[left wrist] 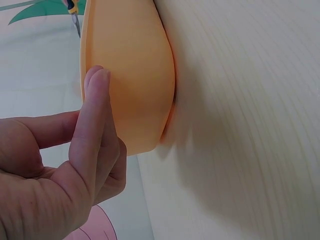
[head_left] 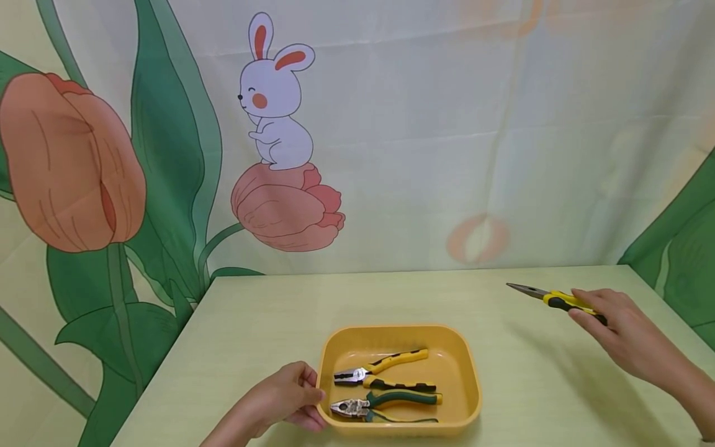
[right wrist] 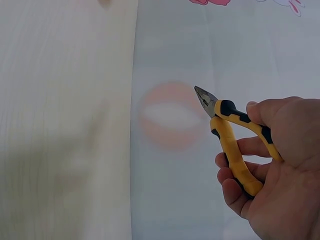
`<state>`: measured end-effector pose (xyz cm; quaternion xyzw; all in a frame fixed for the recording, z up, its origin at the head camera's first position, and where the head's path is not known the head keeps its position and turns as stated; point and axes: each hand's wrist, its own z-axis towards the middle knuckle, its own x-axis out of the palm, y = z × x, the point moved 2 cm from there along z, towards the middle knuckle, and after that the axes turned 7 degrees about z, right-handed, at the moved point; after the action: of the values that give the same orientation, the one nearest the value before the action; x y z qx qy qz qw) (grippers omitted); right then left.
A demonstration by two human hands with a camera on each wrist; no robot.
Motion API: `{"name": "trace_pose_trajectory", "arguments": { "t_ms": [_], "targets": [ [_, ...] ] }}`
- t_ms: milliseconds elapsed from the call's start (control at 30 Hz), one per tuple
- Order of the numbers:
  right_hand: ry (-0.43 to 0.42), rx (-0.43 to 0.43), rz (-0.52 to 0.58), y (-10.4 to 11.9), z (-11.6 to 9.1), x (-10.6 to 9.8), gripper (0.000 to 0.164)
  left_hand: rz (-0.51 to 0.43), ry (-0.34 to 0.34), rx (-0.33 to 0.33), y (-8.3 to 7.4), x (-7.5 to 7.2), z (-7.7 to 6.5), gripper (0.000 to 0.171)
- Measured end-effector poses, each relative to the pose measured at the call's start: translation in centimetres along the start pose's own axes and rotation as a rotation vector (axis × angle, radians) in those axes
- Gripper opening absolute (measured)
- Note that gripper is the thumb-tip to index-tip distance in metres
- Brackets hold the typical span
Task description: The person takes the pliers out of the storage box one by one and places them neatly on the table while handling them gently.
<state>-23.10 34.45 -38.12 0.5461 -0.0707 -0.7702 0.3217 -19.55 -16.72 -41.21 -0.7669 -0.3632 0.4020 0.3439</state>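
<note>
My right hand [head_left: 628, 332] holds long-nose pliers [head_left: 558, 299] above the right side of the table, tip pointing left. In the right wrist view the fingers curl round the yellow and black handles [right wrist: 232, 152] of these pliers, and the handles stand spread. My left hand [head_left: 285, 394] pinches the left wall of a yellow plastic tray [head_left: 472, 385], thumb at the rim, fingers outside. Inside the tray lie two more pliers: combination pliers with yellow and black handles [head_left: 399, 358], and below them a pair with green and yellow handles [head_left: 404, 396].
The tray stands on a pale wood-grain table [head_left: 251, 323] near its front edge. Behind the table hangs a cloth backdrop [head_left: 402, 155] printed with tulips and a white rabbit.
</note>
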Motion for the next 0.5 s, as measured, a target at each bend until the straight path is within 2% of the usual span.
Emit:
{"name": "trace_pose_trajectory", "arguments": {
  "t_ms": [333, 500],
  "targets": [
    [0.004, 0.062, -0.001, -0.9, -0.4, -0.2, 0.046, 0.031, -0.026, -0.053, -0.1, 0.1, 0.2, 0.016],
    [0.01, 0.089, 0.0, -1.3, -0.5, -0.2, 0.046, 0.023, -0.023, -0.04, 0.0, 0.1, 0.2, 0.015]
  ]
}}
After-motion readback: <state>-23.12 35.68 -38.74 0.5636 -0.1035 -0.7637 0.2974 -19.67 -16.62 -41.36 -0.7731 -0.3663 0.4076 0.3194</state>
